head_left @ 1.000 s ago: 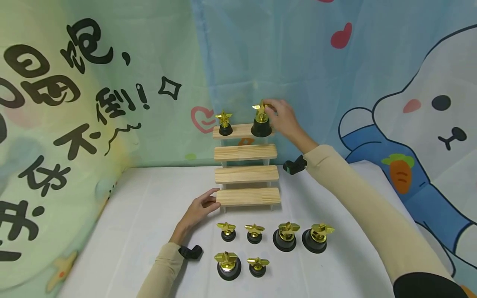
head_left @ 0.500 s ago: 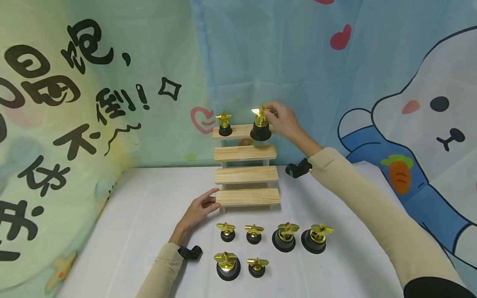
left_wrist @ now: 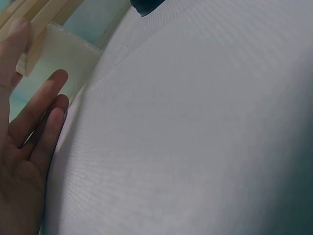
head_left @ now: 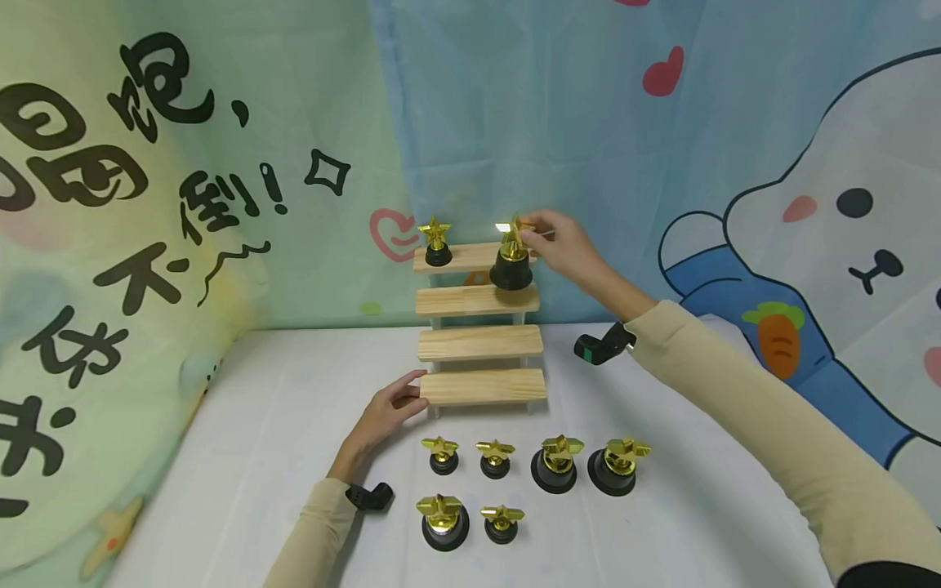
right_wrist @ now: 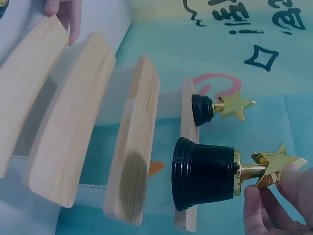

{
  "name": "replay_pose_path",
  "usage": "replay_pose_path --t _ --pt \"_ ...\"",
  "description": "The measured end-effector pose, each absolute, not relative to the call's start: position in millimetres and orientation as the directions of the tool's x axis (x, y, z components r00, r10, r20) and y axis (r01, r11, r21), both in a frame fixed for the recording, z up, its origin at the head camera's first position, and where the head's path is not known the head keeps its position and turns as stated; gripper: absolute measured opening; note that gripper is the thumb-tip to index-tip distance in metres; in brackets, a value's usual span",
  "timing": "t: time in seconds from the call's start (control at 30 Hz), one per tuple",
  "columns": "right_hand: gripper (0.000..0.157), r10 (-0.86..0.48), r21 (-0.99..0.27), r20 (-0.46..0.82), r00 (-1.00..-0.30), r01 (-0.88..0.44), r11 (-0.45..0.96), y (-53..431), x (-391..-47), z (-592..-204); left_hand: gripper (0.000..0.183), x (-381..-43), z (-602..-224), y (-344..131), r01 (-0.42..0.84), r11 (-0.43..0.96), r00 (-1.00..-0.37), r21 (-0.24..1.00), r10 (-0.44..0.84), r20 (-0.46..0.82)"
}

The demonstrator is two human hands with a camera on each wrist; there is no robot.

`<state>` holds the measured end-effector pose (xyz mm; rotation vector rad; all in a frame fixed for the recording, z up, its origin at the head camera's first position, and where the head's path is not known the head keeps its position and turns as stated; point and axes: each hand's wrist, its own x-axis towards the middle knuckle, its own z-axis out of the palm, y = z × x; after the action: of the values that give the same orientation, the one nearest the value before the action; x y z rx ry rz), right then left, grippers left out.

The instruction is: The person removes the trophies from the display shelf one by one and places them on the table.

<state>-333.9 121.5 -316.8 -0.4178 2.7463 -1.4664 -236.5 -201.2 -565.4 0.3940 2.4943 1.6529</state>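
Note:
My right hand (head_left: 564,243) pinches the gold star of a large trophy (head_left: 510,269) with a black base. The trophy hangs upright in front of the top shelf, its base over the second shelf from the top. In the right wrist view, thumb and fingers hold one star point, and a shadow falls on that second shelf. A smaller star trophy (right_wrist: 203,110) stands at the top shelf's left end. My left hand (head_left: 388,408) holds the left end of the bottom shelf of the four-tier wooden display stand (head_left: 481,388); its other fingers (left_wrist: 46,98) extend beside the clear side support (left_wrist: 68,56).
In front of the stand, several star trophies stand on the white tablecloth (head_left: 294,367), among them a large one (head_left: 444,531) at front left and another large one (head_left: 613,472) at the right. A printed cloth backdrop (head_left: 588,122) hangs behind the stand.
My right hand has drawn the large trophy down and forward, from the top shelf to over the second one. My left hand stays at the bottom shelf. The head view shifts slightly.

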Motion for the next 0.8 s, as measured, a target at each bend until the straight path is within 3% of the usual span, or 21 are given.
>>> replay_pose_path --t 0.2,0.4,0.8 --pt "0.039 -0.26 -0.84 0.117 -0.959 -0.235 0.489 123.5 -318.6 -315.6 0.056 -236.5 -564.6 -202.4 0.153 0.355 -0.955 0.922 0.292 0.045" --pt "0.041 -0.315 -0.857 0.024 -0.949 -0.182 0.482 126.2 -296.6 -318.2 0.056 -235.8 -563.1 -202.6 0.141 0.37 -0.962 0.918 0.27 0.039" --pt "0.044 -0.377 -0.883 -0.105 -0.92 -0.088 0.462 143.0 -208.3 -323.6 0.056 -235.6 -562.9 -201.1 0.163 0.375 -0.958 0.913 0.281 0.055"
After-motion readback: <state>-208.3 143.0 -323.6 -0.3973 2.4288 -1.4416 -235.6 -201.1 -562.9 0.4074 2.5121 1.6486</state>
